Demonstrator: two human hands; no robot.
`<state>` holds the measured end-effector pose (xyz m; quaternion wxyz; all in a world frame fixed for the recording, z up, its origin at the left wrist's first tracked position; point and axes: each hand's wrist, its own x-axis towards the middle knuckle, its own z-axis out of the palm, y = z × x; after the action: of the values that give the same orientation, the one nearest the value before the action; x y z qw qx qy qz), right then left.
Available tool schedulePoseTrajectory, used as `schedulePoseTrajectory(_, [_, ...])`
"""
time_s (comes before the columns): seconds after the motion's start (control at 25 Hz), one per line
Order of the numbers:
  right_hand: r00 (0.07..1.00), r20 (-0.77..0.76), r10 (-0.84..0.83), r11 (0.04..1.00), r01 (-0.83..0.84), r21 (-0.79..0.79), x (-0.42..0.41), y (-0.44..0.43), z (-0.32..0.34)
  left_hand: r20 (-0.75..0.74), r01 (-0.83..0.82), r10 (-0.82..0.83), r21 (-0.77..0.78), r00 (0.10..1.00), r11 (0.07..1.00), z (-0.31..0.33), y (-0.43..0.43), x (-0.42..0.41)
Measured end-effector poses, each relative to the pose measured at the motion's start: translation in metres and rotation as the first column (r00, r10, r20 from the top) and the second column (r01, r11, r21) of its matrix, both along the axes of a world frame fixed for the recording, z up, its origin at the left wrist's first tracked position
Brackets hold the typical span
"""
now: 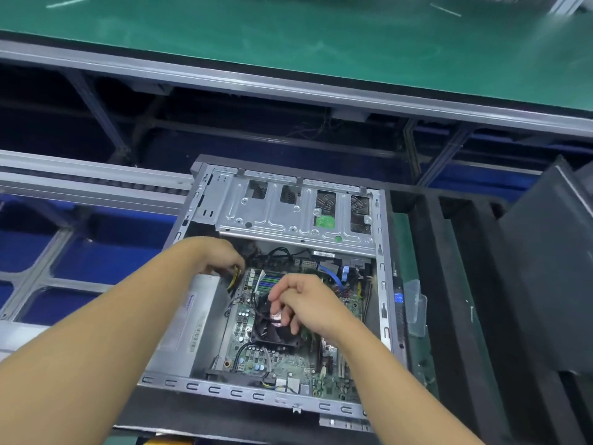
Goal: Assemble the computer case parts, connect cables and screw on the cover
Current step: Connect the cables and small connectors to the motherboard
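While the case (224, 389) lies coverless, cabling seems underway: left hand (221, 255) grips yellow wires (236, 278), right hand (309, 305) curls over the fan (268, 332), hold unclear.

Green motherboard (288, 358), black fan (272, 332), grey case (382, 284), blue cable (330, 277)

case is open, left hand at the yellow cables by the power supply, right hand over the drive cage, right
Not quite. In the head view the right hand is over the black CPU fan, not the drive cage. The rest holds: left hand at the yellow cables.
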<state>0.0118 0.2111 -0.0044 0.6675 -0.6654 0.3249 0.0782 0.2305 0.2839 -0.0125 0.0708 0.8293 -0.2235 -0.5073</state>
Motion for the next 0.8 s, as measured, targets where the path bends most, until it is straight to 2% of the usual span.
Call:
schedulePoseTrajectory(0.04, [1.0,0.004,-0.018,1.0,0.018,-0.001,0.0,0.0,-0.001,-0.047,-0.12,0.118,-0.033,0.992,0.992,-0.005,0.0,0.003])
schedulePoseTrajectory(0.12, [0.999,0.007,-0.038,0.999,0.038,0.0,0.002,-0.001,-0.003,-0.154,-0.217,0.205,-0.066,0.966,0.974,-0.011,0.0,0.005])
schedulePoseTrajectory(0.24, [0.999,0.007,-0.051,0.999,0.051,0.005,0.004,-0.001,-0.005,-0.298,-0.287,0.248,-0.091,0.922,0.954,-0.007,-0.001,0.002])
schedulePoseTrajectory(0.32, [0.998,0.003,-0.055,0.998,0.055,0.002,0.005,0.0,-0.006,-0.346,-0.246,0.198,-0.099,0.917,0.964,-0.005,0.0,0.0])
schedulePoseTrajectory(0.4, [0.998,0.004,-0.06,0.998,0.06,-0.007,0.005,0.001,-0.005,-0.355,-0.198,0.147,-0.114,0.923,0.974,-0.005,-0.001,-0.002])
schedulePoseTrajectory(0.56, [0.997,0.005,-0.08,0.997,0.08,-0.01,0.004,0.001,-0.005,-0.271,-0.141,0.106,-0.11,0.957,0.984,-0.008,-0.003,-0.004])
schedulePoseTrajectory(0.68, [0.996,0.006,-0.089,0.996,0.089,-0.006,0.003,0.0,-0.005,-0.286,-0.159,0.124,-0.102,0.95,0.982,-0.01,-0.003,-0.001])
schedulePoseTrajectory(0.8, [0.995,0.011,-0.099,0.995,0.099,-0.003,0.003,0.001,-0.005,-0.18,-0.127,0.104,-0.117,0.978,0.985,-0.011,-0.004,-0.002])
